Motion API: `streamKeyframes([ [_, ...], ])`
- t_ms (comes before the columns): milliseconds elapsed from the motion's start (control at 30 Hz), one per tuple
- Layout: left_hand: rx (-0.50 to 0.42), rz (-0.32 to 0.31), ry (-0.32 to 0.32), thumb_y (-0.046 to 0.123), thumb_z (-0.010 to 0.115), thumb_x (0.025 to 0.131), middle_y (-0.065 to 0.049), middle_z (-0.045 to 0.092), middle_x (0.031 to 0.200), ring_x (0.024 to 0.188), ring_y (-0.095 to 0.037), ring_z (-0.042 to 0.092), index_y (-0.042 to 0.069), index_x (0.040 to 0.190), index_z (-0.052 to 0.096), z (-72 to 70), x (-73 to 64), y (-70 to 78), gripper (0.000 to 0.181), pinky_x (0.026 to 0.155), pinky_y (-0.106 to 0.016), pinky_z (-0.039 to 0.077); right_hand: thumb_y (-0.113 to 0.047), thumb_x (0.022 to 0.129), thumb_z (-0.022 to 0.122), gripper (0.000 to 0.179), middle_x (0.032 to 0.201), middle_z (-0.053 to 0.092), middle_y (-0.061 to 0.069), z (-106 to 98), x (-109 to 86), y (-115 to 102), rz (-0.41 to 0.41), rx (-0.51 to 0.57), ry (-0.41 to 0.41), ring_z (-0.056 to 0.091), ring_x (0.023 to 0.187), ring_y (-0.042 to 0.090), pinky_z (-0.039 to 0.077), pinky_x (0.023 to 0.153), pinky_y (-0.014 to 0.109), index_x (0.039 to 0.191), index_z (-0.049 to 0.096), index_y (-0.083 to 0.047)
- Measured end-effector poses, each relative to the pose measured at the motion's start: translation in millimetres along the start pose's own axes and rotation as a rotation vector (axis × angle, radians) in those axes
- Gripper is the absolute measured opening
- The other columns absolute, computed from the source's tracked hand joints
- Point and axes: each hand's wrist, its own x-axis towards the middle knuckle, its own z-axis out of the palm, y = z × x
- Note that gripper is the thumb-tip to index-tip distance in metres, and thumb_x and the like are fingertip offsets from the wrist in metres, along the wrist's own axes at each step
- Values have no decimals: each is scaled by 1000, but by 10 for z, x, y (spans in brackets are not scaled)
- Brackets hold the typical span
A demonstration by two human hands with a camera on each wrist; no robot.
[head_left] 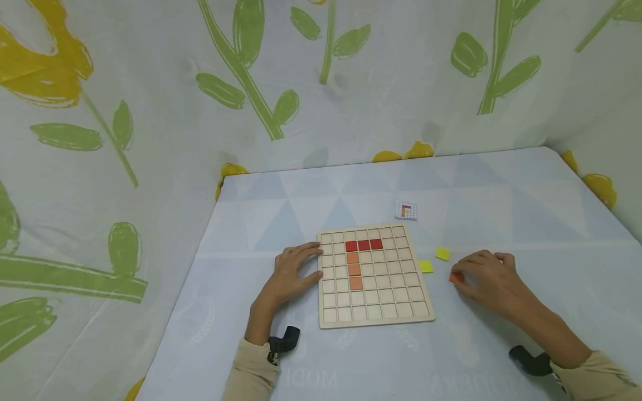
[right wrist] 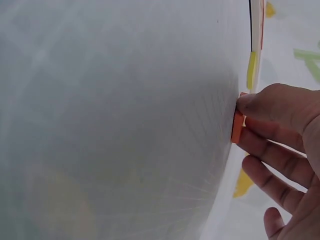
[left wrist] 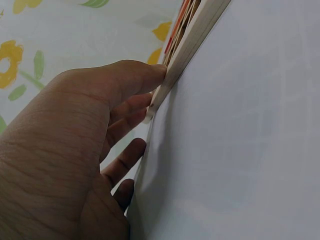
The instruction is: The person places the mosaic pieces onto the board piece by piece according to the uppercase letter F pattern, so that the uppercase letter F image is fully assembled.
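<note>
A square wooden grid board [head_left: 376,322] lies on the table. Three red tiles [head_left: 363,245] form a row near its top, and three orange tiles [head_left: 354,270] run down from the row's left end. My left hand [head_left: 291,273] rests against the board's left edge, thumb and fingertips touching it; the left wrist view shows the thumb on the wooden edge [left wrist: 187,52]. Right of the board, my right hand [head_left: 494,281] pinches an orange tile [right wrist: 238,127] between thumb and fingers, close over the tabletop.
Two yellow tiles [head_left: 442,254] lie between the board and my right hand, one right at the board's edge. A small pattern card [head_left: 405,210] sits behind the board. Flower-printed cloth [head_left: 165,100] hangs behind and beside the table.
</note>
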Motion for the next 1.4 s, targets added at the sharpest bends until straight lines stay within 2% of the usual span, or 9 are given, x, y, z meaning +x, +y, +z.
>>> streamKeyframes([
  [333,-9,-3,-1,37,68,92,11,44,153,134,-26,39,25,139,59,5,-4,-9,49,103,-50,23,-10,65,90,24,87,70,-3,9,40,-42,-43,37,34,59,92,26,29,83,63,82,75,-19],
  [967,28,25,1,39,66,93,10,44,153,133,-26,40,25,139,58,10,4,-22,49,102,-52,26,-5,62,90,31,89,68,-9,66,226,-279,-223,175,98,57,92,18,30,83,58,85,76,-20],
  [1100,31,16,-3,40,65,94,11,43,153,133,-26,40,25,140,58,15,1,-21,49,103,-52,25,-5,63,91,32,91,67,-10,89,261,-345,-264,200,94,57,93,16,30,83,55,87,77,-20],
  [1400,32,19,-2,39,66,93,11,44,153,134,-25,40,25,139,58,7,3,-12,49,103,-53,26,-8,63,91,32,94,69,-5,99,337,-525,-281,199,72,59,98,21,31,86,51,91,78,-15],
])
